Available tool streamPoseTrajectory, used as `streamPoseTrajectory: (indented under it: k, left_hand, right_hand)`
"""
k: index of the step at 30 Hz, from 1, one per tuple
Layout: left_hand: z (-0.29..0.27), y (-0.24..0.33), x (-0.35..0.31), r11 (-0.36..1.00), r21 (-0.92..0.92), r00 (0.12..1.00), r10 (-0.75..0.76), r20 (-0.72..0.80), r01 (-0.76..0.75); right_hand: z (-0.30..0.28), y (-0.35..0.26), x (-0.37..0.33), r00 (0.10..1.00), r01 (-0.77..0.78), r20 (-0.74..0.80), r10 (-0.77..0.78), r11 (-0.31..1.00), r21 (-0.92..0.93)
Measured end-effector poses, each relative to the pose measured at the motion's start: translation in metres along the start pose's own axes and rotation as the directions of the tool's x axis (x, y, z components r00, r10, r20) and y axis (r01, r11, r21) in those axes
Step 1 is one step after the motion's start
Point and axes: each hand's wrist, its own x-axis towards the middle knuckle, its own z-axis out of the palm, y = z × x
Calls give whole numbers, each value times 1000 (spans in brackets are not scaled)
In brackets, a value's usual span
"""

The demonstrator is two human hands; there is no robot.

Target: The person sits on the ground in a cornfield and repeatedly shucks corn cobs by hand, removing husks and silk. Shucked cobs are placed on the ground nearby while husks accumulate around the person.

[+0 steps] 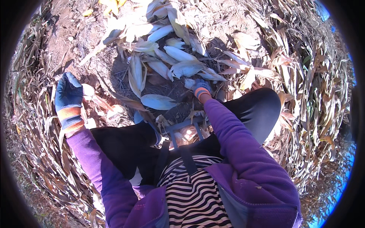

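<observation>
My left hand [69, 93], in a dark blue glove with an orange-striped cuff, is raised at the left, beside some pale husks. Its fingers lie together, slightly bent, and nothing shows in it. At the near right edge of a heap of corn ears in pale husks [178, 54], my right hand [201, 87] reaches down in a matching glove. Its fingers are closed around the near end of a corn ear [189, 83], partly hidden by the glove. Another husk-covered ear [157, 102] lies apart, nearer to me, and a long one [136, 75] leans at the heap's left.
Yellow husked ears [112, 5] lie at the far left on bare soil [68, 32]. Dry corn stalks [315, 87] are banked along both sides. My bent legs [251, 112] flank a grey frame [184, 124] with loose husks under it.
</observation>
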Motion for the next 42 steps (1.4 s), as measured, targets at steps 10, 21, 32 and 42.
streamPoseTrajectory:
  k: [10, 21, 32, 42]
  left_hand:
    - [20, -37, 12, 969, 246, 992, 16, -124, 15]
    - [34, -110, 12, 879, 436, 980, -199, -29, 191]
    - [56, -208, -26, 585, 687, 780, -624, 41, 431]
    - [47, -232, -20, 613, 445, 643, -759, 103, 653]
  right_hand:
    - [6, 2, 15, 995, 93, 55, -86, 986, -138]
    - [-71, -84, -33, 802, 577, -127, -584, 812, -88]
    - [-191, -126, -106, 79, 827, -481, -873, 327, -457]
    - [-224, -109, -114, 55, 934, -487, -872, 218, -284]
